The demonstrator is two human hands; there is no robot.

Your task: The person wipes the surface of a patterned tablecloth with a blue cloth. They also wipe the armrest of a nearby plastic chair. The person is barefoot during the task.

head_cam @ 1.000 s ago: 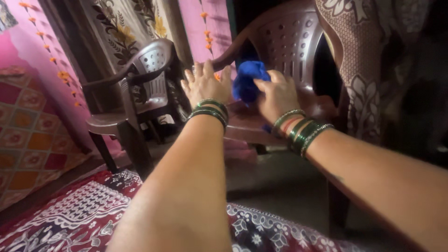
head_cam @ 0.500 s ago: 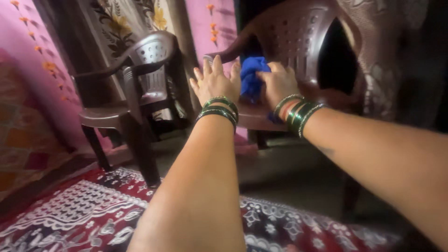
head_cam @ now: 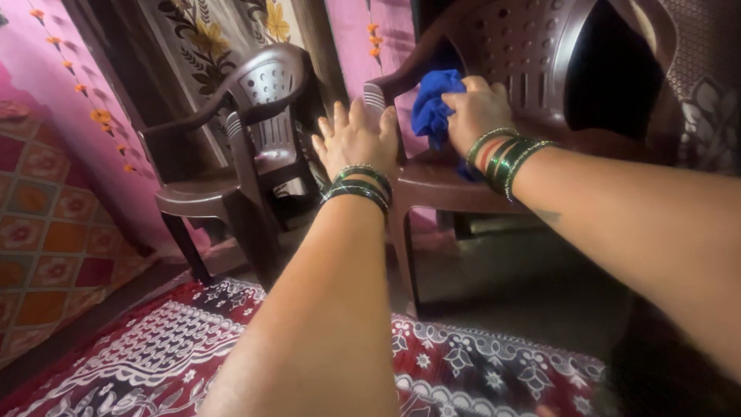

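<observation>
1. Head view, hands. The right hand (head_cam: 475,108) is closed over a bunched blue cloth (head_cam: 431,112), its fingers (head_cam: 472,86) curled over the top of the wad. The left hand (head_cam: 356,139) lies open and flat, its fingers spread and holding nothing, on the front left corner of the near brown plastic chair (head_cam: 455,189), by the foot of the armrest.

2. Head view, key relation. The cloth sits at the left rear of the chair seat, against the slotted backrest and just inside the left armrest. It lies directly under and to the left of the right hand's fingers, so the right hand is in contact while the left is just beside it, nearer the viewer. The wad has no clear long axis; it is crumpled, slightly taller than wide.

3. Head view, the cloth. Deep blue, soft, heavily folded, partly hidden by the right hand.

4. Head view, surroundings. Green bangles (head_cam: 505,158) ring both wrists. A second brown chair (head_cam: 247,147) stands to the left before a floral curtain (head_cam: 224,35) and pink wall; a red patterned rug (head_cam: 193,347) covers the floor.
</observation>
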